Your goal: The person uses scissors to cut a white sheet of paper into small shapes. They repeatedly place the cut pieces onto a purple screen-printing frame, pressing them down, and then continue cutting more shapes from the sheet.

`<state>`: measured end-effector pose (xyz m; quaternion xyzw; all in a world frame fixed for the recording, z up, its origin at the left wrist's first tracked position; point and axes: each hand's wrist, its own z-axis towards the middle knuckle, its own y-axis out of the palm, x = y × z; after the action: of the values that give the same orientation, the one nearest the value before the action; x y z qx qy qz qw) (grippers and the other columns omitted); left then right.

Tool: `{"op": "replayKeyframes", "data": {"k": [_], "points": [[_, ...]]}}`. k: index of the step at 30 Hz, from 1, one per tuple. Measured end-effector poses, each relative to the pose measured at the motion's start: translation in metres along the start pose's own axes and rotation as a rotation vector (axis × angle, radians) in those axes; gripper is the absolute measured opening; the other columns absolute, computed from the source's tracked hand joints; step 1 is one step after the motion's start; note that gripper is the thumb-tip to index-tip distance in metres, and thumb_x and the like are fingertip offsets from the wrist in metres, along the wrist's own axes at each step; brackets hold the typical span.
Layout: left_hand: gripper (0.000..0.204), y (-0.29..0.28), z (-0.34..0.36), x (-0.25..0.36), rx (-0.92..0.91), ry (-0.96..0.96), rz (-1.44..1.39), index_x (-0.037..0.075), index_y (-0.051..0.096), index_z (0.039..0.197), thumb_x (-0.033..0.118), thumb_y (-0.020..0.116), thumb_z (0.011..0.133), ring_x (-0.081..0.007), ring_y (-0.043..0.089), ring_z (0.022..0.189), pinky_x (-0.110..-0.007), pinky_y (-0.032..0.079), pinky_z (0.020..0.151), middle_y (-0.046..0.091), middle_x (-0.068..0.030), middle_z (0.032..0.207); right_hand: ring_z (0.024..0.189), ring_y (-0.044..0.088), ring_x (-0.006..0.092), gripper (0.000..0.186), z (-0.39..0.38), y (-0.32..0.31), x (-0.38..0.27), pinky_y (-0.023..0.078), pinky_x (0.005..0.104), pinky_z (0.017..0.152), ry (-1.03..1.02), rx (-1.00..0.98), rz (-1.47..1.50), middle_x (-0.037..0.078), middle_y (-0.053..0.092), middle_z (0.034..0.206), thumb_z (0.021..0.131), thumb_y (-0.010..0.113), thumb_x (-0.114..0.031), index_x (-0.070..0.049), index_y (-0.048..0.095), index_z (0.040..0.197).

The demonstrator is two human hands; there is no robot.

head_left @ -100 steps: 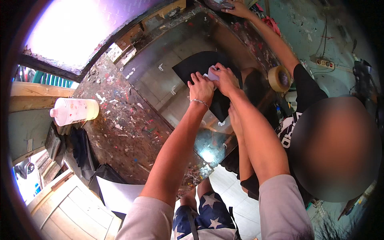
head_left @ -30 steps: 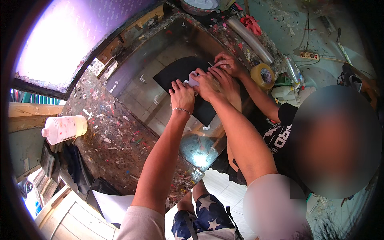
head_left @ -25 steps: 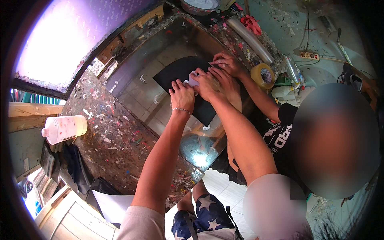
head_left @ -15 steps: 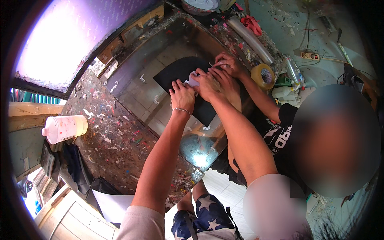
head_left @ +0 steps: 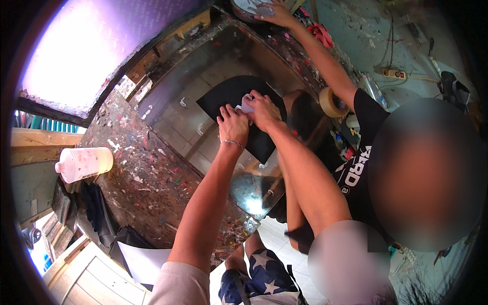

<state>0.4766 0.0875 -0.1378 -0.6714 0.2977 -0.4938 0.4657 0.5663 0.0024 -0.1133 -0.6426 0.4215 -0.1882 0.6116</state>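
A black piece of fabric or sheet (head_left: 223,94) with one rounded edge lies on the glass-topped table. My left hand (head_left: 233,126), a bracelet at its wrist, rests on it with fingers stretched forward. Right beside it, my right hand (head_left: 265,113) is closed round a small pale lilac, paper-like piece (head_left: 247,105). The left fingertips reach that piece's edge; its underside is hidden by my hands. A co-worker in a black shirt stretches a hand (head_left: 277,14) to a bowl (head_left: 249,7) of whitish stuff at the far edge.
A paint-spattered border (head_left: 137,173) surrounds the glass (head_left: 173,122). On the left stands a pink and yellow plastic container (head_left: 84,163). A tape roll (head_left: 333,102) sits at the right, with a power strip (head_left: 395,74) beyond. A bright framed panel (head_left: 96,46) rises at the far left.
The co-worker's hands have left the black piece, and one now reaches the bowl. My hands have stayed at nearly the same spot over the pale piece.
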Motion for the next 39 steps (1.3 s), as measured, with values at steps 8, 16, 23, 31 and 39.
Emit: {"op": "replayKeyframes", "data": {"k": [8,16,23,31,39], "points": [[0.038,0.000,0.000,-0.002,0.008,-0.010,0.000,-0.009,0.055,0.118,0.018,0.046,0.092,-0.0443,0.041,0.128,-0.057,0.041,0.100,0.044,-0.0298,0.134,0.109,0.053,0.0313,0.048,-0.001,-0.004,-0.005,0.050,0.0412,0.091,-0.004,-0.043,-0.030,0.001,0.049,0.128,0.079,0.070,-0.013,-0.017,0.057,0.126],[0.038,-0.006,0.001,0.001,-0.052,-0.026,-0.014,-0.010,0.054,0.118,0.017,0.045,0.093,-0.0444,0.040,0.129,-0.056,0.040,0.101,0.044,-0.0302,0.136,0.118,0.051,0.0313,0.049,0.000,-0.005,-0.003,0.051,0.0442,0.095,0.023,-0.071,0.012,0.000,0.047,0.133,0.079,0.071,-0.011,-0.019,0.058,0.125],[0.034,0.002,0.000,-0.001,0.044,-0.023,-0.020,-0.010,0.055,0.114,0.015,0.044,0.094,-0.0439,0.042,0.128,-0.056,0.041,0.100,0.046,-0.0290,0.133,0.119,0.051,0.0317,0.052,0.000,-0.005,-0.003,0.050,0.0435,0.097,0.013,-0.066,0.012,0.002,0.047,0.134,0.078,0.072,-0.009,-0.018,0.057,0.127],[0.031,0.017,0.002,-0.003,0.174,0.006,0.108,-0.005,0.059,0.108,0.019,0.053,0.089,-0.0420,0.050,0.116,-0.051,0.048,0.090,0.050,-0.0274,0.125,0.117,0.052,0.0339,0.048,0.003,0.002,0.005,0.049,0.0428,0.095,-0.046,-0.034,-0.008,0.004,0.048,0.133,0.077,0.072,-0.008,-0.016,0.060,0.122],[0.031,0.011,0.000,0.001,0.181,-0.029,0.064,-0.005,0.058,0.110,0.019,0.048,0.092,-0.0420,0.053,0.112,-0.049,0.048,0.090,0.050,-0.0261,0.124,0.117,0.051,0.0349,0.046,0.001,0.002,0.008,0.048,0.0450,0.096,-0.087,0.010,0.018,0.004,0.050,0.133,0.077,0.070,-0.006,-0.017,0.060,0.121]]}}
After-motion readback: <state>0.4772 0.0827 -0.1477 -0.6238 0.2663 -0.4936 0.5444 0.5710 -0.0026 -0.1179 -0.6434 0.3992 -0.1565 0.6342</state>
